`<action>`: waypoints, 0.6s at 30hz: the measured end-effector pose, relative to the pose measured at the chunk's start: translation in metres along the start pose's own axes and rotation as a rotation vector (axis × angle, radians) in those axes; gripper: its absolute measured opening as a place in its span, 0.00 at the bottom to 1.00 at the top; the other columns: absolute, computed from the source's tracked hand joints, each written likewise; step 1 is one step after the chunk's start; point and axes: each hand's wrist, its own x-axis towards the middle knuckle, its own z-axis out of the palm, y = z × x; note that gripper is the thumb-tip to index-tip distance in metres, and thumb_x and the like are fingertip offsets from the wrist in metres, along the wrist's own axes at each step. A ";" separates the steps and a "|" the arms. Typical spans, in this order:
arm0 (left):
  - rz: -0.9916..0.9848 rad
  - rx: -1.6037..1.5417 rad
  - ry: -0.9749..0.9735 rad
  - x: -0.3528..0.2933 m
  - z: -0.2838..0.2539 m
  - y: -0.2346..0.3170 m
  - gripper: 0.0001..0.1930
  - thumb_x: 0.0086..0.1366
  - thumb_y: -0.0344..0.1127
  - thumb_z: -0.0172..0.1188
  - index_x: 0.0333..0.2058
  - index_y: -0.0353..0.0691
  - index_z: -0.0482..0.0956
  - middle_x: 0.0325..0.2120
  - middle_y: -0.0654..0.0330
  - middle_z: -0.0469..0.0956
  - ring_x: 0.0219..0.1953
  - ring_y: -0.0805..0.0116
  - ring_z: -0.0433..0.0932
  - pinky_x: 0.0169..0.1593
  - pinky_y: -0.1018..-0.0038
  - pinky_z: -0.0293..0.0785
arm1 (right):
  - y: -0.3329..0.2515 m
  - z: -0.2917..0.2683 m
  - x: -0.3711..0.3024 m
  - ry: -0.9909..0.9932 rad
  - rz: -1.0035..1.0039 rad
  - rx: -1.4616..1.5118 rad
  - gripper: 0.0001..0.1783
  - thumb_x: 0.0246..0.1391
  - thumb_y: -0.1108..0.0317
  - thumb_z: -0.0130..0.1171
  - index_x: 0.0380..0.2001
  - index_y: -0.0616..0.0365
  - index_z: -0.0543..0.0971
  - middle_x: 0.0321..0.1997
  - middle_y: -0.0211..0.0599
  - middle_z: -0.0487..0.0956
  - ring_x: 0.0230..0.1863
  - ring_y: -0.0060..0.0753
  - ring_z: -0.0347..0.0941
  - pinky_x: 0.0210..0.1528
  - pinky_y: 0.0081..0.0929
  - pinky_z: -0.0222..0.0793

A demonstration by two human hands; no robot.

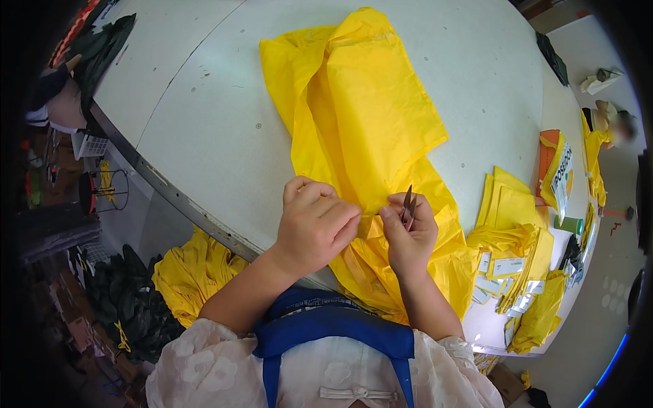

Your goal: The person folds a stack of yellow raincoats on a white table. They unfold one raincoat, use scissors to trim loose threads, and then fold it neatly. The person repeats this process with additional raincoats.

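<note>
Currently, in the head view, a large, thin sheet of bright yellow fabric lies loosely folded across a broad, pale grey-white bench, its crumpled lower part reaching toward the person's front. The left hand is curled, its thumb and forefinger pinching the fabric near the middle of its length. Just beside it, the right hand closes around a small pair of dark metal scissors, blades pointing up and away from the person, while its thumb and forefinger meet at the same spot of cloth.

Rightward on the bench sits a stack of folded yellow fabric pieces, with white rectangular labels among the pieces below it; their print is too small to read. Beyond stands a yellow-and-white printed package bearing bold dark capitals, near a green roll of tape. The person wears a royal-blue apron over a sheer white floral top. Left of the bench, below its edge, are a yellow fabric heap and a dark green fabric heap.
</note>
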 end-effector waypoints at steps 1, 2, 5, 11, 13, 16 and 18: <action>-0.008 0.000 0.005 0.000 0.001 0.000 0.07 0.46 0.27 0.64 0.25 0.44 0.77 0.22 0.65 0.75 0.31 0.64 0.73 0.45 0.65 0.62 | 0.001 -0.001 0.001 0.012 0.018 0.012 0.10 0.53 0.79 0.60 0.39 0.61 0.73 0.28 0.21 0.71 0.26 0.07 0.62 0.28 0.08 0.57; -0.015 -0.007 0.003 -0.001 0.001 0.000 0.07 0.47 0.27 0.64 0.26 0.43 0.76 0.22 0.65 0.75 0.31 0.64 0.73 0.45 0.65 0.62 | 0.002 -0.001 0.001 0.023 0.037 0.025 0.09 0.53 0.79 0.60 0.38 0.61 0.74 0.27 0.20 0.71 0.26 0.07 0.62 0.27 0.09 0.57; -0.071 -0.065 -0.012 -0.002 0.000 0.000 0.05 0.51 0.27 0.61 0.28 0.42 0.75 0.24 0.64 0.75 0.32 0.63 0.73 0.45 0.66 0.62 | 0.004 -0.003 0.002 0.030 0.065 0.031 0.08 0.53 0.78 0.60 0.37 0.61 0.74 0.27 0.19 0.70 0.25 0.07 0.60 0.27 0.08 0.56; -0.227 -0.216 -0.085 -0.005 -0.002 -0.003 0.04 0.56 0.27 0.57 0.31 0.42 0.73 0.27 0.63 0.76 0.34 0.61 0.72 0.47 0.67 0.62 | 0.006 -0.007 0.005 0.025 0.097 0.033 0.08 0.54 0.78 0.60 0.37 0.61 0.74 0.27 0.19 0.70 0.26 0.08 0.60 0.29 0.09 0.57; -0.244 -0.240 -0.109 -0.005 -0.004 -0.002 0.06 0.55 0.26 0.58 0.31 0.42 0.73 0.29 0.62 0.76 0.36 0.61 0.72 0.48 0.67 0.62 | 0.005 -0.009 0.007 0.003 0.089 0.016 0.07 0.54 0.78 0.59 0.37 0.61 0.74 0.27 0.21 0.71 0.26 0.09 0.61 0.30 0.10 0.57; -0.220 -0.294 -0.122 0.002 -0.008 0.004 0.10 0.53 0.24 0.61 0.33 0.41 0.72 0.32 0.61 0.76 0.40 0.60 0.71 0.50 0.67 0.62 | 0.000 -0.010 0.012 -0.023 0.100 -0.029 0.08 0.54 0.76 0.60 0.37 0.62 0.74 0.28 0.25 0.73 0.28 0.12 0.65 0.32 0.12 0.61; -0.231 -0.300 -0.129 -0.002 -0.001 0.003 0.13 0.51 0.22 0.62 0.35 0.41 0.71 0.34 0.60 0.75 0.42 0.59 0.71 0.51 0.67 0.62 | -0.006 -0.015 0.012 -0.045 0.046 -0.143 0.10 0.53 0.73 0.62 0.37 0.62 0.74 0.27 0.29 0.74 0.29 0.16 0.69 0.33 0.14 0.65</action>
